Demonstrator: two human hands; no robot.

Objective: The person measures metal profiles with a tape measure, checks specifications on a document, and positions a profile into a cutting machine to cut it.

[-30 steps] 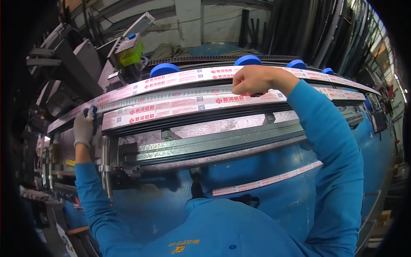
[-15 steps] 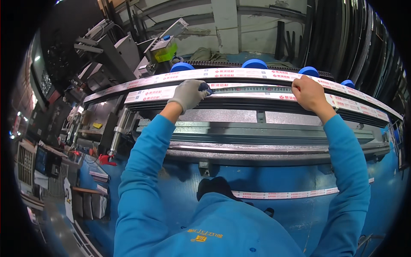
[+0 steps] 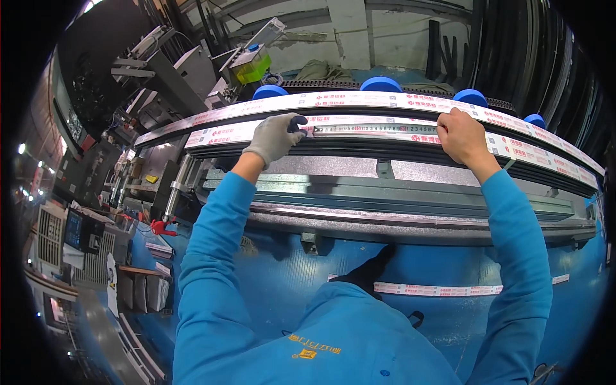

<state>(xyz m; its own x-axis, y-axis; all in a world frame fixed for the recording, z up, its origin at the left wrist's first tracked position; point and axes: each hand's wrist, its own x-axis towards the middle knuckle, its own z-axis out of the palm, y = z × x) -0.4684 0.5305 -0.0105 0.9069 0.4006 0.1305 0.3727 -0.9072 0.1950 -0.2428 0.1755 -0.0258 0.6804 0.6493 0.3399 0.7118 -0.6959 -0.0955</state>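
Observation:
Two long metal profiles (image 3: 359, 100) wrapped in white film with red print lie across a blue machine bed (image 3: 301, 282). My left hand (image 3: 274, 137), in a grey glove, grips a dark tape measure case (image 3: 297, 122) against the nearer profile (image 3: 224, 133). Its yellowish blade (image 3: 378, 129) runs right along that profile to my right hand (image 3: 462, 137). That hand is bare and its fingers curl over the blade's end and the profile's edge. Both blue sleeves reach up from the lower edge.
Blue round rollers (image 3: 381, 84) stand behind the profiles. A grey metal clamp rail (image 3: 385, 192) runs below them. Machines and a green-topped device (image 3: 251, 64) crowd the back left. Cabinets and a red-handled tool (image 3: 160, 226) sit at the left. Dark stock leans at the right.
My left hand came from the profile's far left end to its middle. The tape blade now stretches between both hands, and my right hand has settled on the nearer profile.

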